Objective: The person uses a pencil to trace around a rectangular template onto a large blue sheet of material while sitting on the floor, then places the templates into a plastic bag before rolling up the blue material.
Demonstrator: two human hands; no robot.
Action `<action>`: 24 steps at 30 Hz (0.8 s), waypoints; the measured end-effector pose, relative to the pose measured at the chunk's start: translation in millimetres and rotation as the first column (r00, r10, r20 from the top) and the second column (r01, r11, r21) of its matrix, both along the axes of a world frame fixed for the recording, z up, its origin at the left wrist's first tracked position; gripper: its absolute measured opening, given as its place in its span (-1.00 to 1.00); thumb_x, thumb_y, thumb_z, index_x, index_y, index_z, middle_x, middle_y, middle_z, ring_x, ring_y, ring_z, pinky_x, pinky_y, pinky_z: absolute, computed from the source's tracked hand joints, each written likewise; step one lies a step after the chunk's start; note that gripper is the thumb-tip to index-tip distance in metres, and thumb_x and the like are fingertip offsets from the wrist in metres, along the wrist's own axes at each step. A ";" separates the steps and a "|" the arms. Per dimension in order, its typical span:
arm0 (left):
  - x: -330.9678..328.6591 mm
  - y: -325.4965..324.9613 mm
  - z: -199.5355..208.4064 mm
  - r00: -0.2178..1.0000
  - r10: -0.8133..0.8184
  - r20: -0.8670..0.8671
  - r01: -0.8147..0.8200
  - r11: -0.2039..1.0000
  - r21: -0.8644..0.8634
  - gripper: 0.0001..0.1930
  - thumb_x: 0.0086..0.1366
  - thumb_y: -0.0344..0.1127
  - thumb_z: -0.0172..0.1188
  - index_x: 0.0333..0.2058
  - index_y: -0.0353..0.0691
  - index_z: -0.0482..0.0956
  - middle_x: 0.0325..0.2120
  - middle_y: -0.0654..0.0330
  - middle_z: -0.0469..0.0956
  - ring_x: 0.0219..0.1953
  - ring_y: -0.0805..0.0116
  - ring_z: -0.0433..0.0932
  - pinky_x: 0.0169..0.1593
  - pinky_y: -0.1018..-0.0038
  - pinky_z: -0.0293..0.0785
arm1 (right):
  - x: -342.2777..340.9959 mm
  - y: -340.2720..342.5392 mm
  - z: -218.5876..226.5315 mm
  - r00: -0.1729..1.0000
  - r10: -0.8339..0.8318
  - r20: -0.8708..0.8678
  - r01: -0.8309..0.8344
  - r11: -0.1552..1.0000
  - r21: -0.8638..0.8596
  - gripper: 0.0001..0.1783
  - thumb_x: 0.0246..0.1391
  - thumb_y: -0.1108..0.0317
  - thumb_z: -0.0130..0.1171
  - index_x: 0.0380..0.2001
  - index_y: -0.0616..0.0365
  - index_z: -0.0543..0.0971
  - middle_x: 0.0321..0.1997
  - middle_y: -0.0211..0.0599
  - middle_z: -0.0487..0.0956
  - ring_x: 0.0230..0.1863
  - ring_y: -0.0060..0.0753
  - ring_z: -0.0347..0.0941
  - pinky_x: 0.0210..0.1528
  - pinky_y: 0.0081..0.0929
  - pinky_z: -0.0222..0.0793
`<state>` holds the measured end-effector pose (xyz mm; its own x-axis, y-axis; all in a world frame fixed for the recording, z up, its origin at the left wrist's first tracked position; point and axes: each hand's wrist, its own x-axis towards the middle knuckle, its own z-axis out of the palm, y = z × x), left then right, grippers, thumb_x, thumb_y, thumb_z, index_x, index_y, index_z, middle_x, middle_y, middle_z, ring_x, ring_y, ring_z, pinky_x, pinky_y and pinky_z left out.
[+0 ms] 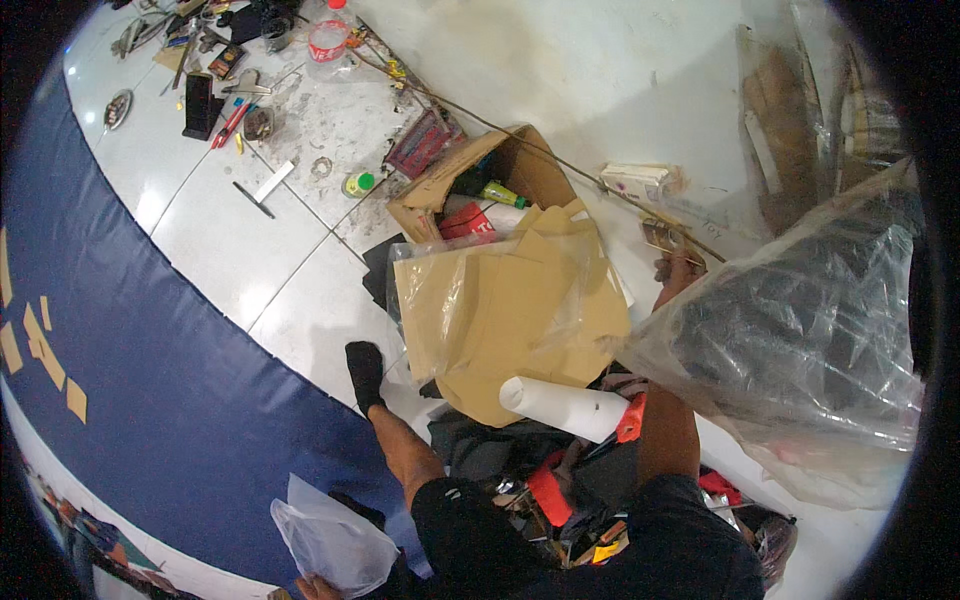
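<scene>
At the bottom edge, my left hand (pixel 318 588) grips a translucent white plastic bag (pixel 335 535); only part of the hand shows. Farther off to the right, my right hand (pixel 680 266) has its fingers curled at a small brown and dark item (pixel 660 236) whose kind I cannot make out. A large clear plastic sheet (pixel 800 340) lies over the space beside it and hides part of that arm. Left of the right hand, brown cardboard sheets (pixel 520 310), partly under clear plastic, lean on an opened cardboard box (pixel 545 165). A white roll (pixel 565 408) rests at their near edge.
A thin long stick (pixel 480 118) crosses beyond the box. A green-capped bottle (pixel 358 184), red-handled tool (pixel 232 122) and black stand (pixel 203 106) are on the tiled floor. A blue mat (pixel 200 400) bears several cardboard pieces (pixel 40 345). My socked foot (pixel 366 372) is beside the box.
</scene>
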<state>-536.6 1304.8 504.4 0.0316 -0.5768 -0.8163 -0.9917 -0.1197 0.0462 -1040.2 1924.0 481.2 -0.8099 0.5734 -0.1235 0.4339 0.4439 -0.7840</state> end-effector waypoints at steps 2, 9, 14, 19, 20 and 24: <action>-3.3 -8.7 -0.2 0.993 -0.110 0.046 0.107 0.993 0.058 -0.36 0.40 -0.09 0.10 0.21 -0.54 0.20 -0.10 -0.04 0.49 -0.06 0.14 0.41 0.09 0.22 0.34 | -8.3 -34.1 0.1 0.998 0.017 -0.055 -0.016 1.000 0.008 -0.75 0.30 0.22 0.13 -0.12 0.17 0.46 -0.30 -0.23 0.60 -0.34 -0.47 0.53 -0.39 -0.49 0.44; 13.6 -23.2 -4.5 0.878 -0.475 -0.054 0.471 0.879 -0.065 -0.48 0.42 -0.18 0.10 0.13 -0.53 0.30 -0.19 -0.06 0.53 -0.19 0.15 0.44 -0.04 0.26 0.44 | -41.4 -55.4 -6.9 0.946 0.012 -0.325 0.116 0.921 0.373 -0.71 0.34 0.24 0.06 -0.02 0.20 0.38 -0.27 -0.15 0.59 -0.30 -0.37 0.57 -0.35 -0.49 0.51; 8.8 -17.8 -7.7 0.940 -0.318 -0.122 0.310 0.947 -0.080 -0.51 0.41 -0.18 0.08 0.11 -0.50 0.32 -0.15 -0.17 0.50 -0.17 0.02 0.45 -0.03 0.19 0.44 | -60.7 -33.8 -17.6 0.982 0.025 -0.185 0.095 0.789 0.607 -0.71 0.33 0.26 0.05 -0.02 0.22 0.41 -0.22 -0.08 0.58 -0.26 -0.23 0.59 -0.20 -0.36 0.52; 76.0 -54.3 -29.7 0.955 0.176 -0.239 -0.165 0.984 0.063 -0.56 0.26 -0.31 0.03 0.08 -0.33 0.24 -0.07 0.06 0.39 -0.11 0.20 0.41 0.01 0.25 0.40 | -80.8 -12.3 -52.0 0.989 -0.053 0.138 -0.073 0.636 0.768 -0.59 0.32 0.15 0.02 0.00 0.29 0.52 -0.11 -0.03 0.62 -0.11 -0.03 0.57 -0.06 -0.20 0.45; 37.9 -22.4 -28.5 0.900 0.186 -0.393 -0.229 0.971 -0.065 -0.73 0.15 -0.49 -0.01 -0.13 -0.37 0.41 -0.24 0.12 0.42 -0.18 0.32 0.39 -0.02 0.36 0.37 | -73.5 9.1 -51.0 0.986 -0.036 0.164 -0.106 0.627 0.772 -0.57 0.33 0.14 0.01 0.03 0.28 0.50 -0.09 -0.02 0.61 -0.08 -0.01 0.56 -0.04 -0.21 0.45; -52.6 -29.6 -5.9 0.908 -0.378 -0.182 0.336 0.915 -0.222 -0.88 0.20 -0.48 0.01 -0.26 -0.25 0.41 -0.42 0.21 0.40 -0.35 0.36 0.42 -0.22 0.37 0.42 | -72.1 107.5 -52.3 0.975 0.122 0.185 -0.217 0.686 0.695 -0.49 0.36 0.07 -0.05 0.14 0.26 0.46 -0.01 0.02 0.59 0.03 0.06 0.51 0.02 -0.23 0.45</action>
